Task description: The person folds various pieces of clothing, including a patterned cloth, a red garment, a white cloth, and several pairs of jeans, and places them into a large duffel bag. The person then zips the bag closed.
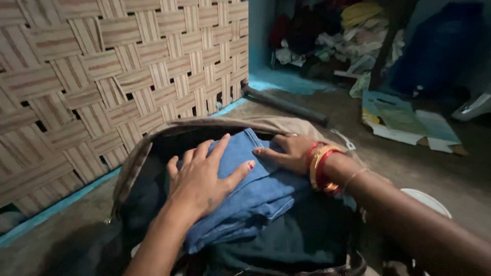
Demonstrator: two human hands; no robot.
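Note:
A folded blue denim garment [255,197] lies in an open brown bag [134,163] on the floor. My left hand [202,176] rests flat on top of the denim, fingers spread. My right hand [286,152], with red and gold bangles at the wrist, presses the garment's far edge with its fingers apart. Dark green cloth [302,237] lies under the denim inside the bag.
A woven bamboo wall panel [102,76] stands at the left. A dark pipe [286,105] lies on the floor beyond the bag. Flattened cardboard and papers [409,122] sit at the right, a heap of clothes [337,36] at the back, a white round object [427,199] beside my right arm.

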